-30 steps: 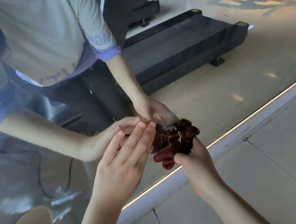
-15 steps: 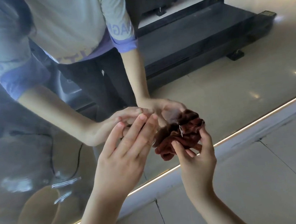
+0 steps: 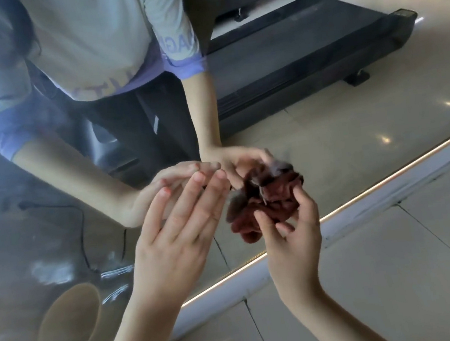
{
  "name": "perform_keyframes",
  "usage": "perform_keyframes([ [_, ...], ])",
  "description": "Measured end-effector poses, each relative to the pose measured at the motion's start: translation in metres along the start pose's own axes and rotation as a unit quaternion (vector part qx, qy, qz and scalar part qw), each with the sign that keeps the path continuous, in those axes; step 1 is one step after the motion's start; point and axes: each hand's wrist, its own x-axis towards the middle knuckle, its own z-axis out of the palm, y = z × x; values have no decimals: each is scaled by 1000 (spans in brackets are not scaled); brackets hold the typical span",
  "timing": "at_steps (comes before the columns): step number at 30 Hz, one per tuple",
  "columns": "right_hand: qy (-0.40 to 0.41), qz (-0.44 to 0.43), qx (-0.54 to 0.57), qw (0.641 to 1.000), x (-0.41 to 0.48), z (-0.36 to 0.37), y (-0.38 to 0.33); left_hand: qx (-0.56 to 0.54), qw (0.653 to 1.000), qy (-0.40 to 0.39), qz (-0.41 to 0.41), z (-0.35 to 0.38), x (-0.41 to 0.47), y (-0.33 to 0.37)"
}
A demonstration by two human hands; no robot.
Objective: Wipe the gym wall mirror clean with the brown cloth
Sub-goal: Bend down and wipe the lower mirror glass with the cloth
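Note:
The wall mirror (image 3: pixel 341 132) fills the upper left of the head view down to its lit lower edge. A crumpled brown cloth (image 3: pixel 268 202) is bunched up close to the glass, low on the mirror. My right hand (image 3: pixel 292 235) grips the cloth from below, thumb and fingers curled round it. My left hand (image 3: pixel 177 233) is just left of the cloth, fingers straight and together, their tips at or near the glass. Both arms and the cloth show again as reflections in the mirror.
A white frame strip (image 3: pixel 366 209) runs along the mirror's foot, above the tiled floor (image 3: pixel 403 275). Reflected in the glass are a black treadmill (image 3: pixel 303 57), a cable (image 3: pixel 84 237), a round tan object (image 3: pixel 69 325) and a person's torso.
My right hand has shifted its hold, with fingers now curled round the cloth from below. The view has shifted slightly. My left hand stays flat beside the cloth.

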Motion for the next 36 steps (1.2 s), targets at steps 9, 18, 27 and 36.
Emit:
perform_keyframes([
  [9,13,-5,-55,998,3,0,4,4,1000,3,17,-5,-14,-16],
  [18,-1,-240,-186,953,30,-5,-26,-6,1000,5,7,-3,-15,-15],
  [27,49,-341,-247,905,52,-14,-23,0,1000,7,9,-3,-15,-16],
  [36,10,-412,-285,865,48,-17,-17,14,1000,4,13,-2,-16,-15],
])
